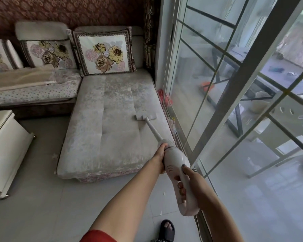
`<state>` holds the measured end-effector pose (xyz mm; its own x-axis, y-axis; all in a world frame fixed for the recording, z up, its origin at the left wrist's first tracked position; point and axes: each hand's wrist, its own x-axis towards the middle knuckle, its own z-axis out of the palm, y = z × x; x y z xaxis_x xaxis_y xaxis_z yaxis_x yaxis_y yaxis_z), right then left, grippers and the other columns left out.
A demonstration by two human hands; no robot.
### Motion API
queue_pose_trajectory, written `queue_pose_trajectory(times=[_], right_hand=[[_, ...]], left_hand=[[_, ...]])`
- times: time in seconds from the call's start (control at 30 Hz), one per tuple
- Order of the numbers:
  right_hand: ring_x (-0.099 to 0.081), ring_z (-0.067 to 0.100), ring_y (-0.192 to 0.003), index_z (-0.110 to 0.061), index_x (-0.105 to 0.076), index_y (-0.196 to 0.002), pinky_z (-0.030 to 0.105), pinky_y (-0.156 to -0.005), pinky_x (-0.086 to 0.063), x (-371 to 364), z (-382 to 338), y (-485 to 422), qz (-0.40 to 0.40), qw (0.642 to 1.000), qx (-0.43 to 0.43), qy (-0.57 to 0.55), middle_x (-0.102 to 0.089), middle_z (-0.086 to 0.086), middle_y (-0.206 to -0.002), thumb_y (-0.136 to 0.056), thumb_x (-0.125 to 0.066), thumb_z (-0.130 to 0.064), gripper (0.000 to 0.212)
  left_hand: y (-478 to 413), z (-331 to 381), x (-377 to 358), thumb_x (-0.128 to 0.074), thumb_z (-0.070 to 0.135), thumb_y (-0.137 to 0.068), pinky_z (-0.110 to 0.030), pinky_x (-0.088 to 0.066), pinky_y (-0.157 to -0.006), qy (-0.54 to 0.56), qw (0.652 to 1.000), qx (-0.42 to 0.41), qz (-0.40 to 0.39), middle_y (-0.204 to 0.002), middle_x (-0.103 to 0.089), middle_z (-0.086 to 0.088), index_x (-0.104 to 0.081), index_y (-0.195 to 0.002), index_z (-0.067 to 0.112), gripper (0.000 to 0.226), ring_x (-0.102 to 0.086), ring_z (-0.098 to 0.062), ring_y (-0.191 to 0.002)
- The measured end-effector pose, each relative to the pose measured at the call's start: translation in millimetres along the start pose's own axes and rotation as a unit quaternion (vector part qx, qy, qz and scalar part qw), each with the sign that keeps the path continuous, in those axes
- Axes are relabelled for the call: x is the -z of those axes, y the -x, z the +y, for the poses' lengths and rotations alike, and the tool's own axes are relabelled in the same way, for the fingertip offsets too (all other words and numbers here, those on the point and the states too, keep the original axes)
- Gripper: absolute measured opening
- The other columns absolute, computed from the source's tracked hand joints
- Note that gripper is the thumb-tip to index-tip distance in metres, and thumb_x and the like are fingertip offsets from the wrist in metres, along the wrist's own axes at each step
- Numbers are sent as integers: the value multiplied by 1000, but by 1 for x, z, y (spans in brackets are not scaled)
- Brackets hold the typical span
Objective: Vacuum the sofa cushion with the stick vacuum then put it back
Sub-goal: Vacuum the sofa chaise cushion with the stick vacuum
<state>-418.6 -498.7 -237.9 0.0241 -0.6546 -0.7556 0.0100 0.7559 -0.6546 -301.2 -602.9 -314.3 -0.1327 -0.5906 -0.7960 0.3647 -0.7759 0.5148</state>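
- right hand [191, 179] wrapped tight round the stick vacuum [175, 163] handle, lower centre; left hand [162, 154] clamped on the body further up, both arms stretched out
- vacuum head [146, 116] sits flat on the sofa cushion [108, 119], centre frame near its right edge
- looks mid-pass; putting it back isn't done yet

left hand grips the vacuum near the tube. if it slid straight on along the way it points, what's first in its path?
Likely the sofa cushion: the left hand points along the stick vacuum tube, down toward the floor head resting on it. Depth is unclear.
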Motion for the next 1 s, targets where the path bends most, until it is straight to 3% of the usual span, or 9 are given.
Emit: queue_pose_trajectory(times=[0.1,0.2,0.4,0.57,0.77,1.0], right_hand=[[-44,16,-38,4,-64,-93,23,-39,-38,1,-24,-22,-7,1000,8,6,-53,8,-53,-96,-46,-42,50],[-45,16,-38,3,-64,-88,22,-40,-38,3,-46,-41,-15,1000,13,16,-53,7,-52,-96,-46,-42,50],[-45,13,-34,4,-65,-88,20,-39,-37,5,-90,-72,-22,999,8,24,-53,4,-46,-97,-45,-40,49],[-45,14,-37,2,-62,-87,24,-43,-38,12,-120,-101,-35,998,13,50,-51,6,-52,-97,-44,-41,48],[-45,14,-34,3,-63,-89,23,-42,-38,12,-153,-125,-33,997,15,64,-51,8,-54,-97,-44,-39,48],[-46,14,-33,9,-62,-101,22,-39,-40,-6,-195,-162,-49,998,16,45,-51,9,-56,-98,-46,-39,50]], left_hand=[[-16,27,-6,-49,59,-87,-34,-50,-76,2,1000,-16,3,-93,-64,-15,-58,-127,10,64,-61,-29,-87],[-31,48,-13,-50,61,-86,-34,-50,-74,12,1000,-9,0,-96,-65,-16,-57,-128,9,67,-61,-29,-90],[-55,87,-24,-49,59,-89,-31,-48,-60,23,1000,-5,8,-86,-63,-15,-58,-108,9,54,-60,-29,-76],[-75,114,-37,-50,62,-86,-29,-48,-61,34,999,7,33,-85,-64,-14,-58,-93,10,53,-61,-27,-75],[-97,143,-45,-54,64,-82,-30,-49,-68,41,998,6,52,-85,-65,-14,-59,-95,10,56,-62,-27,-76],[-125,191,-39,-51,64,-85,-29,-47,-63,40,998,3,54,-82,-63,-13,-58,-89,10,54,-60,-26,-72]])
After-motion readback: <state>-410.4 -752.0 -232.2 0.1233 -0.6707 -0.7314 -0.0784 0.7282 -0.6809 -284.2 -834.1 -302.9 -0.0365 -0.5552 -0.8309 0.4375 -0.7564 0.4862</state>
